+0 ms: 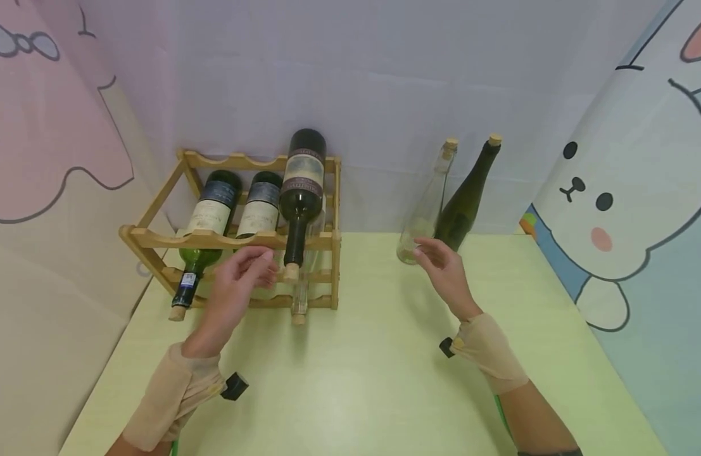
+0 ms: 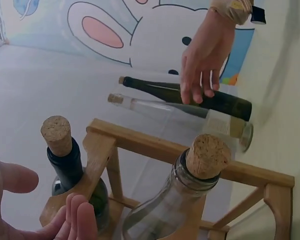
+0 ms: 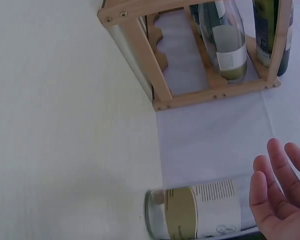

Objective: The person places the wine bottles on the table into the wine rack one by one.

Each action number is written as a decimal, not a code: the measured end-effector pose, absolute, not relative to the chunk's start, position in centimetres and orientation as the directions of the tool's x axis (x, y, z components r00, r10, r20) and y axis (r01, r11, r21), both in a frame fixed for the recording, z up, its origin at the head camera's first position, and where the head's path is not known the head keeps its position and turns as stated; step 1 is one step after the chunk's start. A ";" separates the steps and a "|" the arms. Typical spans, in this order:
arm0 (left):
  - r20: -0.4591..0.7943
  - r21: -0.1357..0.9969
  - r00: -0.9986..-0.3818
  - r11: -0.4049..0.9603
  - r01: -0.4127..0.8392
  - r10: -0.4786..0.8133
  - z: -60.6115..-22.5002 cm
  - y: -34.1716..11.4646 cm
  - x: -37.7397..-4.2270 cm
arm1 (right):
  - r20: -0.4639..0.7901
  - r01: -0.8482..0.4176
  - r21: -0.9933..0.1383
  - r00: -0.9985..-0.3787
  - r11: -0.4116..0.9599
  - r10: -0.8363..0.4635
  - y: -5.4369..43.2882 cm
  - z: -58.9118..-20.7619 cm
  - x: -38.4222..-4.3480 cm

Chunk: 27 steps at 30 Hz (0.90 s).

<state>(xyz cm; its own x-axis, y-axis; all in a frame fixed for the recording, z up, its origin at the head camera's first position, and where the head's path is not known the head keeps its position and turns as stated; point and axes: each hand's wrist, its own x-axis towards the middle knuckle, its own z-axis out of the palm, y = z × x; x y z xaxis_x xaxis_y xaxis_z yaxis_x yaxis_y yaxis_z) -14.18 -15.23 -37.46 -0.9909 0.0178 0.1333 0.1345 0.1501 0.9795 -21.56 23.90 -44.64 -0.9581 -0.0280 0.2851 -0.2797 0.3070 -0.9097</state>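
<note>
My left hand [image 1: 242,285] hovers before the wooden wine rack [image 1: 168,239], fingers loosely bent and holding nothing. A dark wine bottle [image 1: 303,183] lies on the rack's upper level at the right, its corked neck toward me. Below it a clear bottle [image 1: 300,301] lies neck forward; its cork [image 2: 208,156] fills the left wrist view's middle. Two more labelled bottles, a left one [image 1: 210,209] and a middle one [image 1: 260,206], lie in the rack. My right hand [image 1: 446,275], fingers relaxed, is near an upright clear bottle [image 1: 427,209] and a dark green bottle [image 1: 467,199].
The rack stands on a pale yellow-green table [image 1: 350,380] against a plain whitish cloth backdrop [image 1: 384,114]. Cartoon-printed cloths hang on both sides, with a white rabbit [image 1: 641,183] on the right. Both standing bottles carry corks.
</note>
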 end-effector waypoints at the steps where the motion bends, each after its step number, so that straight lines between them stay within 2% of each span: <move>1: 0.163 0.973 -0.987 0.165 0.160 -0.002 -37.4 -15.4 -14.0 | 0.289 -0.279 -0.906 -0.957 0.318 -0.016 24.4 -44.8 -21.4; 7: 0.348 0.918 -0.929 0.247 0.311 -0.126 -37.0 -16.0 -13.0 | 0.287 -0.245 -0.889 -0.957 0.386 0.053 27.0 -45.8 -20.3; 15: 0.598 0.791 -0.785 0.280 0.544 -0.163 -36.1 -15.3 -12.1 | 0.267 -0.198 -0.892 -0.956 0.406 0.121 29.1 -46.9 -19.3; 22: 0.813 0.574 -0.579 0.264 0.775 -0.064 -35.6 -13.6 -11.6 | 0.296 -0.202 -0.894 -0.936 0.399 0.188 30.3 -47.4 -19.5; 27: 0.898 0.422 -0.440 0.270 0.865 0.004 -35.3 -11.5 -11.2 | 0.295 -0.188 -0.907 -0.922 0.377 0.251 30.9 -47.3 -20.0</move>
<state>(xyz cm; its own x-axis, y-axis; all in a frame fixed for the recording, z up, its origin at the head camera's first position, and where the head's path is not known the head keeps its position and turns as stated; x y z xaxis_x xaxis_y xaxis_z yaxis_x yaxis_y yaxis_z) -11.20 -11.55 -35.32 -0.4396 0.0044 0.8982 0.8653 0.2704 0.4222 -19.96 30.87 -47.28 -0.9221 0.2506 0.2950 -0.1877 0.3770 -0.9070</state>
